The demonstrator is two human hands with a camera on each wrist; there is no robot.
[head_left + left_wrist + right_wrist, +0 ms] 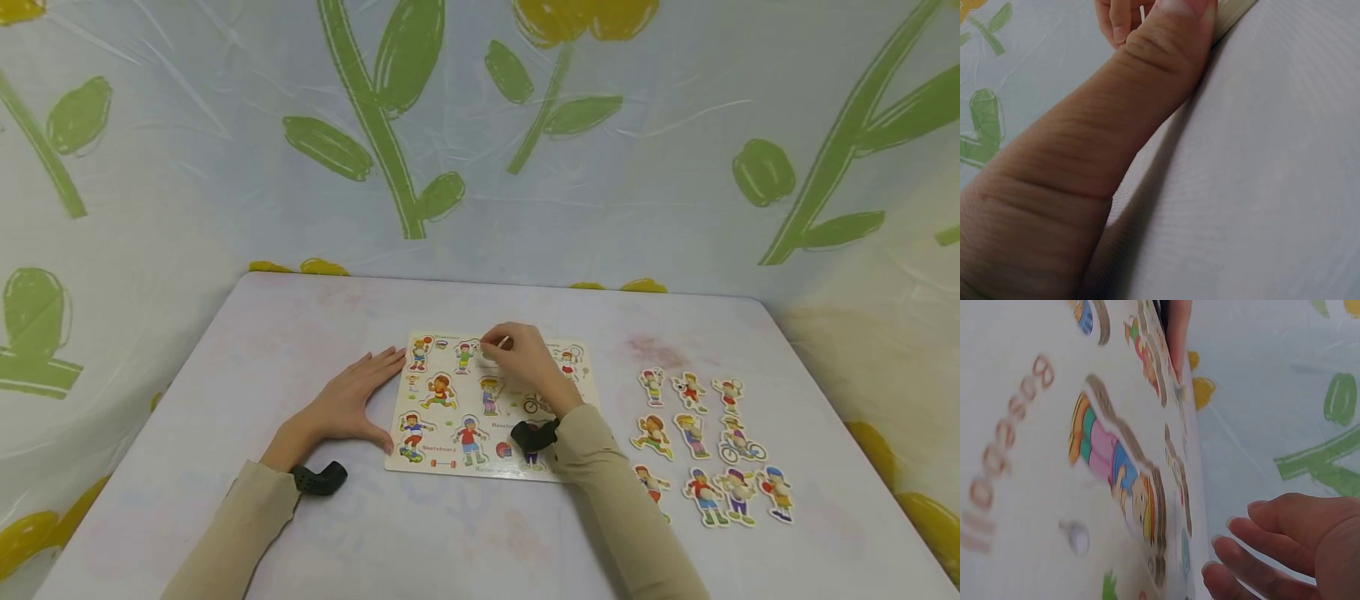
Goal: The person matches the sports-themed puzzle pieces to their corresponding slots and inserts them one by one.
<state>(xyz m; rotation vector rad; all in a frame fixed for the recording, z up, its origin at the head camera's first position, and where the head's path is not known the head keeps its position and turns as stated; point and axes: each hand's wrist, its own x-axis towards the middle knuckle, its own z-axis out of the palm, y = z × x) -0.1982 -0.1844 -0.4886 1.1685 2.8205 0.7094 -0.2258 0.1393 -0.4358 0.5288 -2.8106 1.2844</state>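
A white puzzle board [465, 421] with printed sports figures in cut-out recesses lies on the table. Along its left edge the left hand [348, 404] rests with fingers and thumb spread, the thumb at the near corner. Above the far middle of the board is the right hand [521, 354], which pinches a thin puzzle piece [504, 342] seen nearly edge-on; its picture is hidden. The left wrist view shows the piece's white edge [1142, 12] beside the right fingers. In the right wrist view the right hand [1285, 550] hovers off the board, its piece not visible.
Several loose puzzle pieces with round knobs lie in rows to the right of the board, among them a cyclist [741, 440] and a runner [654, 435]. The right forearm partly covers a skateboarder piece [652, 486]. Flower-patterned sheeting [525, 217] stands behind the table.
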